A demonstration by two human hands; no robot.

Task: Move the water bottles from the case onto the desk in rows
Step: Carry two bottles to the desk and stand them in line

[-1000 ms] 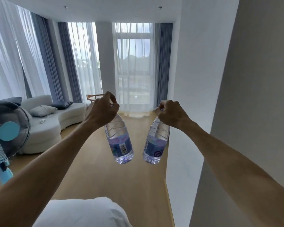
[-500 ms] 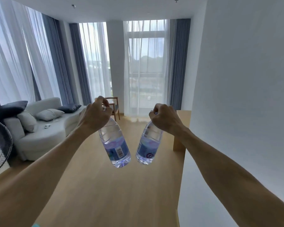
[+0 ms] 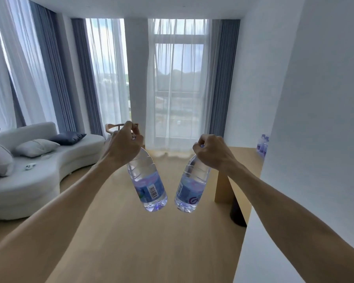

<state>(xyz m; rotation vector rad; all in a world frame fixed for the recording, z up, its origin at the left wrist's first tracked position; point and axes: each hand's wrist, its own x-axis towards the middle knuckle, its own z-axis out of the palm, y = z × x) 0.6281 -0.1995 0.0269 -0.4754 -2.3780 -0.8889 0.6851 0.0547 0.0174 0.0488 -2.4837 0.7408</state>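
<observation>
My left hand [image 3: 124,146] grips a clear water bottle [image 3: 147,184] with a blue label by its neck, and the bottle hangs down in mid-air. My right hand [image 3: 213,153] holds a second water bottle [image 3: 190,190] the same way, close beside the first. A wooden desk [image 3: 243,160] shows ahead on the right, partly hidden by a white wall. A few water bottles [image 3: 263,145] stand at its far right edge. The case is out of view.
A white wall corner [image 3: 294,139] juts in on the right, close to my right arm. A white sofa [image 3: 35,176] with cushions stands at left. A wooden chair [image 3: 112,128] sits by the curtained windows. A dark bin [image 3: 236,213] stands under the desk.
The view has swung right and moved forward. The fan and white cushion have left the view. The desk and the bottles on it have come into sight. Both hands still carry their bottles.
</observation>
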